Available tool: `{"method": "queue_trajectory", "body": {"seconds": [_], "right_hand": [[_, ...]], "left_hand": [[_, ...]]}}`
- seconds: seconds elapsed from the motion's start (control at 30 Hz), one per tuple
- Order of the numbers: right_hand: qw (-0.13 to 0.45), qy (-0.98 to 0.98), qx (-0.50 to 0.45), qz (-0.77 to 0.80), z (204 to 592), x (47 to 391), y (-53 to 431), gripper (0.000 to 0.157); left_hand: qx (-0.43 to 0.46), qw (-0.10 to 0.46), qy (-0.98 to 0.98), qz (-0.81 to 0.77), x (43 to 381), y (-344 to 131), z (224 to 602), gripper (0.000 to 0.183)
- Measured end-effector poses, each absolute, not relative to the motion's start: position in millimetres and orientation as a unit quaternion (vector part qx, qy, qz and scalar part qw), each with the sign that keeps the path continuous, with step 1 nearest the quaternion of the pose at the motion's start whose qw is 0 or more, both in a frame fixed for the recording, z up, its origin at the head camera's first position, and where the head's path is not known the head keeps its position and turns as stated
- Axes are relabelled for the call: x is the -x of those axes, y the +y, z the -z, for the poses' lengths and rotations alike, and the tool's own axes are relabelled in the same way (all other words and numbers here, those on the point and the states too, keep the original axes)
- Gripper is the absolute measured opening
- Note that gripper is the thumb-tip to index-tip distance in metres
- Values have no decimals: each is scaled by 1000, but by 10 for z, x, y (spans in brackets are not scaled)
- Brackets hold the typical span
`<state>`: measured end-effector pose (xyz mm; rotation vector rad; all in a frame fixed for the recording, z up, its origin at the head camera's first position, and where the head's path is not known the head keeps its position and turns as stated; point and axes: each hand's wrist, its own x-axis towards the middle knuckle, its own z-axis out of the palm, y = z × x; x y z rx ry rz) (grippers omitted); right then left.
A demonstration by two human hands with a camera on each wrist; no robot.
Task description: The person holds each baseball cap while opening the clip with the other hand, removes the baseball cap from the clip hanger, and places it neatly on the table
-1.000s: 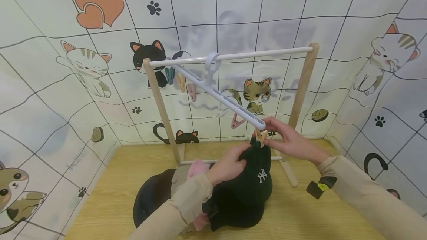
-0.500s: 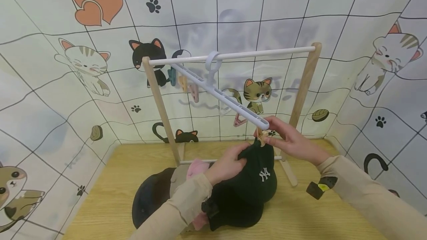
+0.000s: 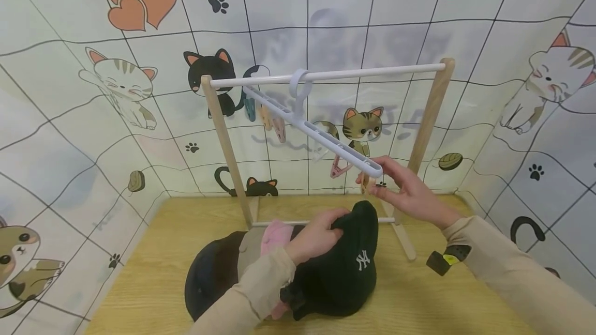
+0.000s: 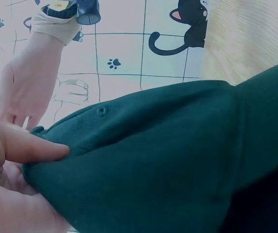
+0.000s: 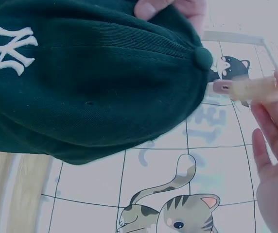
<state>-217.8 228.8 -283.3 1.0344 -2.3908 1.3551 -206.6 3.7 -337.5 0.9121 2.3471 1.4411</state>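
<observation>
A dark green baseball cap [image 3: 346, 270] with a white NY logo is pinched at its crown by my left hand [image 3: 318, 237], thumb on top of the fabric. In the right wrist view the cap's crown button faces a pale orange clothespin [image 5: 251, 90]. My right hand [image 3: 410, 193] pinches that clothespin between thumb and fingers, under the near end of a light grey-blue hanger [image 3: 330, 143]. In the head view the cap sits below the clothespin, apart from it. The hanger hangs by its hook from the white rod [image 3: 372, 72] of a wooden rack.
More clothespins hang from the hanger: teal [image 3: 250, 109], yellow [image 3: 266, 117] and pink [image 3: 278, 129] at the far end, another pink [image 3: 336, 167] nearer. Left of the green cap lie a pink cap [image 3: 276, 234], a beige one [image 3: 248, 249] and a dark one [image 3: 200, 273] on the wooden table [image 3: 139, 273].
The green cap, earlier up at the clothespin with its top between the tips, has dropped lower and come apart from it. The right hand stays at the clothespin; the hanger has shifted slightly right.
</observation>
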Motion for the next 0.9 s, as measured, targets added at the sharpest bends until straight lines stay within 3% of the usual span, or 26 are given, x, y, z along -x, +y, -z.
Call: {"method": "queue_trajectory", "body": {"seconds": [0.23,0.47,0.67,0.9], "right_hand": [[76,-782,-330,-523,2879,2205,2380,44],[72,-769,-315,-552,2966,2256,2471,37],[51,-792,-262,-548,3106,2297,2536,33],[6,-824,-212,-526,3303,2261,2716,43]], "left_hand": [[-237,123,786,-557,2035,27,3490,17],[-133,165,692,-690,1945,38,3654,3],[-62,175,606,-773,1813,34,3949,7],[-66,102,696,-708,1605,-1,4157,15]]}}
